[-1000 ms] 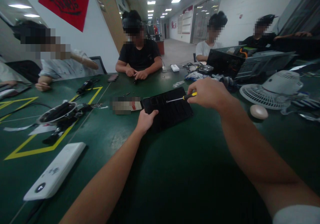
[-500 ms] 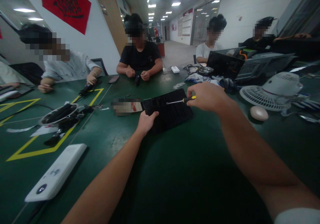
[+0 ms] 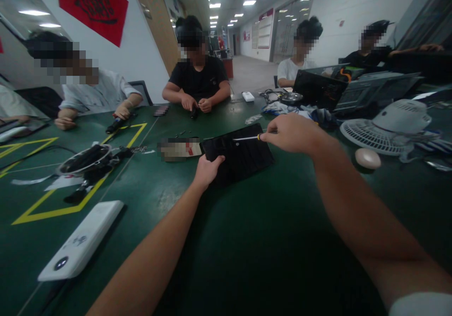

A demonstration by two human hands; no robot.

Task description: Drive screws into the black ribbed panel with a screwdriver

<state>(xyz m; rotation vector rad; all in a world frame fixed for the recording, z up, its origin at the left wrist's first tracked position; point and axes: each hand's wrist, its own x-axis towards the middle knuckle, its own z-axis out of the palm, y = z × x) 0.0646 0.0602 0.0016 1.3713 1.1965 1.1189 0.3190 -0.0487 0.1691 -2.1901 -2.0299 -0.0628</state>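
Observation:
My left hand (image 3: 208, 171) is closed on the near left corner of a flat black panel (image 3: 243, 158), its thumb lying on top. The panel is tilted a little above the green table; its exact kind I cannot tell. In my right hand (image 3: 289, 132) is a screwdriver (image 3: 247, 138), its yellow-and-black handle mostly hidden by the fingers. The metal shaft points left across the panel, with the tip at or just over its surface. Beside the panel's left edge lies a beige card or box (image 3: 181, 149) with a red mark, partly blurred.
A white power-bank-like device (image 3: 81, 240) lies at the near left. Behind it are a wire-rimmed part (image 3: 84, 159) and cables. To the right are a white fan (image 3: 388, 127) and a pale oval object (image 3: 367, 158). Several people sit around the green table (image 3: 275, 240).
My right hand has closed further over the screwdriver's handle, and the tip has shifted slightly left and up on the panel. My left hand keeps its hold.

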